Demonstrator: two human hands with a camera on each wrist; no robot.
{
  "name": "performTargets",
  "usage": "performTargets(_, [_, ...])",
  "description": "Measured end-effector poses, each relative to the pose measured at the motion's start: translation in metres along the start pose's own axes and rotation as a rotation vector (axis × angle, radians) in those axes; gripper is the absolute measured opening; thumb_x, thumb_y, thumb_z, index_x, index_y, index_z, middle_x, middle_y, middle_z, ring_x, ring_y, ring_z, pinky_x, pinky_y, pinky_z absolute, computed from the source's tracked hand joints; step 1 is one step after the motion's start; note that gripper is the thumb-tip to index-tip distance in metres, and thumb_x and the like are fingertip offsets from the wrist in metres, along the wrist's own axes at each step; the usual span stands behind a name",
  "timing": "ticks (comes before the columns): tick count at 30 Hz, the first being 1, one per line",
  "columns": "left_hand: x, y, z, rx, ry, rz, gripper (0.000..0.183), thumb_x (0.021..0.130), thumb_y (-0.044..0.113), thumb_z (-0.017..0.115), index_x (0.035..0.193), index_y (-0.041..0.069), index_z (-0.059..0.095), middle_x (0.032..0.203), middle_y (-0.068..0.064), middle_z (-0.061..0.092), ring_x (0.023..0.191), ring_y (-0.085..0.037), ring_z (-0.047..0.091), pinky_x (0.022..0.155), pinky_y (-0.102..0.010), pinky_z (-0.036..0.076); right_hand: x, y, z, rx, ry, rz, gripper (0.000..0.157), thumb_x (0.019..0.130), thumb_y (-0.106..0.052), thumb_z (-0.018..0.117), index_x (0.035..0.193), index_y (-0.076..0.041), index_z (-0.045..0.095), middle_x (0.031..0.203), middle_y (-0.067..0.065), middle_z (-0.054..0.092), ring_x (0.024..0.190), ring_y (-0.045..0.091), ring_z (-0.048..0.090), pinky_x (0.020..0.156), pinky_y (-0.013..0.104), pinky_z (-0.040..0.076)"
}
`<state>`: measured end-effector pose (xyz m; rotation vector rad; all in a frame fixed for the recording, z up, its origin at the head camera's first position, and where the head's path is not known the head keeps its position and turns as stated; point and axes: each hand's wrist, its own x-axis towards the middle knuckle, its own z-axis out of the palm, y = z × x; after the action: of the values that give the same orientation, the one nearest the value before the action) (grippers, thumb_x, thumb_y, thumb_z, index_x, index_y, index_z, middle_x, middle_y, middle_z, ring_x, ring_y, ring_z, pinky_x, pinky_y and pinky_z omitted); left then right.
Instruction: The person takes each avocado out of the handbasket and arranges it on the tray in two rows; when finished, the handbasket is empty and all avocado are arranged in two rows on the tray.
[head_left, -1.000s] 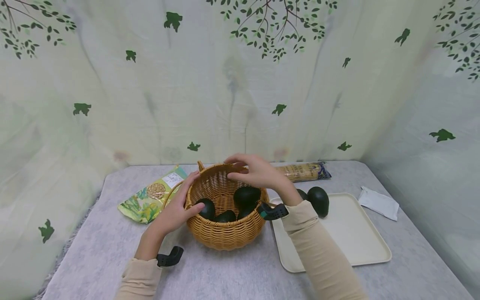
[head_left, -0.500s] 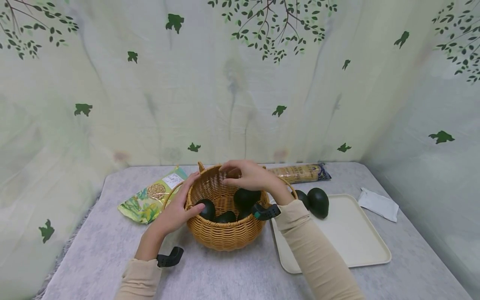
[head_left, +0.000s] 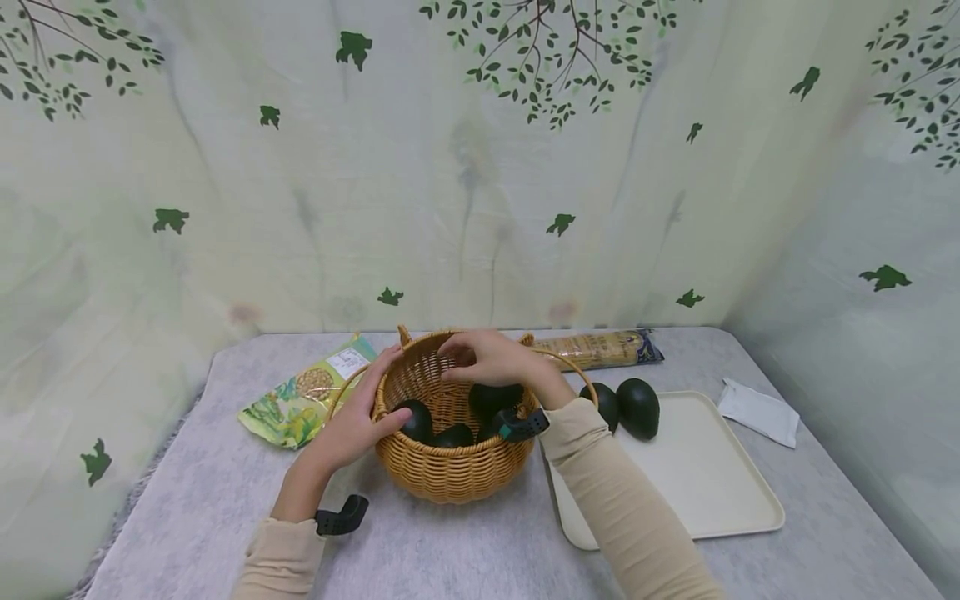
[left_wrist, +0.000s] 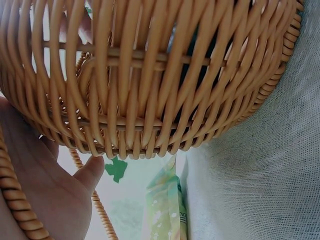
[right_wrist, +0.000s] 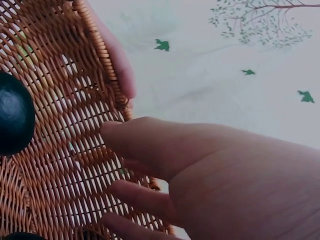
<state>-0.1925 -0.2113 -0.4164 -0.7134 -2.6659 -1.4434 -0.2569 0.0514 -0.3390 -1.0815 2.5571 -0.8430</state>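
Observation:
A round wicker basket point(head_left: 453, 475) stands mid-table with several dark green avocados point(head_left: 417, 422) inside. My left hand point(head_left: 358, 421) holds its left side, thumb over the rim and the other fingers along the outer wall. In the left wrist view this hand point(left_wrist: 47, 185) lies against the weave beside the basket's thin handle point(left_wrist: 22, 210). Over the basket's opening is my right hand point(head_left: 491, 362), fingers loosely bent with nothing between them. The right wrist view shows that hand point(right_wrist: 210, 170) near the inner wall, apart from the avocado point(right_wrist: 15, 115).
To the right, two avocados point(head_left: 638, 408) sit at the far left of a cream tray point(head_left: 720, 475). A noodle packet point(head_left: 600, 348) lies behind the basket, a green-yellow food bag point(head_left: 307, 392) to its left. A white packet point(head_left: 759, 412) lies right of the tray.
My right hand has shifted slightly left and down over the basket, its arm uncovering more of the handle and the avocado on the tray. The left hand keeps its hold.

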Motion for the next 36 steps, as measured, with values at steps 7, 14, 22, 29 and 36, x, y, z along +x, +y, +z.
performTargets(7, [0.0,0.001,0.0,0.009,0.004,-0.007,0.086,0.096,0.031,0.068,0.166,0.028,0.017,0.173,-0.002,0.014,0.153,-0.04,0.027,0.114,-0.067,0.036,0.003,-0.003,0.003,-0.038,-0.055,0.074,0.047,0.101,-0.031,0.066,0.139,-0.006,0.062,0.136,0.012,0.067,0.124,0.026,0.064,0.103,0.04,0.054])
performTargets(14, [0.001,0.0,0.001,0.009,0.004,0.005,0.086,0.096,0.031,0.068,0.165,0.029,0.018,0.173,-0.001,0.015,0.153,-0.04,0.027,0.114,-0.067,0.035,0.004,-0.005,0.004,-0.052,-0.098,0.128,0.051,0.101,-0.036,0.065,0.142,-0.007,0.059,0.139,0.015,0.064,0.125,0.028,0.063,0.104,0.044,0.052])
performTargets(22, [0.001,0.0,0.001,0.007,0.003,0.008,0.086,0.096,0.03,0.068,0.166,0.029,0.017,0.173,-0.001,0.014,0.154,-0.04,0.026,0.114,-0.067,0.035,0.005,-0.002,0.005,-0.042,-0.134,0.132,0.054,0.102,-0.037,0.063,0.146,-0.007,0.056,0.144,0.014,0.061,0.129,0.028,0.061,0.105,0.043,0.052])
performTargets(29, [0.002,0.0,0.0,0.016,0.007,0.006,0.086,0.096,0.031,0.068,0.166,0.029,0.017,0.173,-0.002,0.014,0.153,-0.041,0.027,0.113,-0.068,0.037,0.004,-0.005,0.002,-0.031,-0.152,0.128,0.051,0.103,-0.036,0.062,0.145,-0.007,0.057,0.144,0.014,0.061,0.128,0.028,0.061,0.103,0.042,0.053])
performTargets(36, [0.0,-0.001,0.0,0.006,0.007,0.001,0.087,0.096,0.031,0.068,0.166,0.028,0.016,0.173,-0.003,0.013,0.153,-0.043,0.027,0.111,-0.07,0.037,0.004,-0.011,0.003,-0.07,-0.176,0.145,0.054,0.102,-0.036,0.063,0.147,-0.008,0.055,0.147,0.011,0.058,0.132,0.027,0.058,0.107,0.042,0.05])
